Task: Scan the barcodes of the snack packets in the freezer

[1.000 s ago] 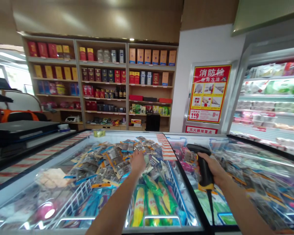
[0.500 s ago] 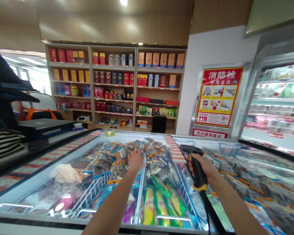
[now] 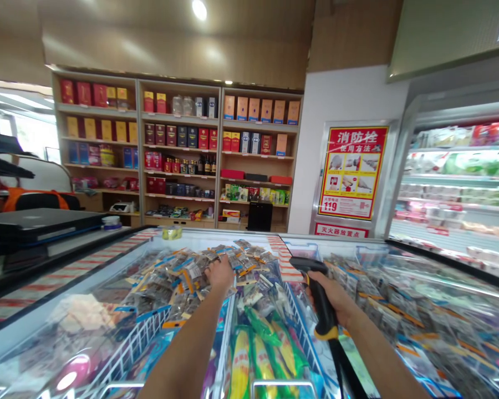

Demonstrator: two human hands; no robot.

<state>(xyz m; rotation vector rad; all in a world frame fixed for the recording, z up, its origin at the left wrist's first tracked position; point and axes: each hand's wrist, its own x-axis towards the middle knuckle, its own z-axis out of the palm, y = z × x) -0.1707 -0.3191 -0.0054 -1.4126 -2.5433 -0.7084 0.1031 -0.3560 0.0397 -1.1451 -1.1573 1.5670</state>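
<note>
My right hand [image 3: 330, 293] is wrapped round the black handle of a barcode scanner [image 3: 325, 310] with yellow trim. The scanner's head points away to the left, above the freezer divide. My left hand [image 3: 220, 274] reaches into a heap of small clear packets [image 3: 187, 271] with orange and blue edges. Its fingers are curled down on a packet at the heap's right side; the fingertips are partly hidden. Below the hands, yellow and green corn-shaped packs [image 3: 253, 354] lie in a white wire basket [image 3: 301, 318].
The open chest freezer [image 3: 125, 249] spans the front, with more packets [image 3: 382, 299] on the right. A tape roll [image 3: 172, 233] sits on its back rim. A black laptop-like case [image 3: 45, 221] stands left. Behind are shelves of boxes [image 3: 183, 136] and a lit display fridge [image 3: 461, 194].
The view has turned slightly right, so the scene sits further left. My left hand stays at the packet heap, and my right hand still holds the scanner.
</note>
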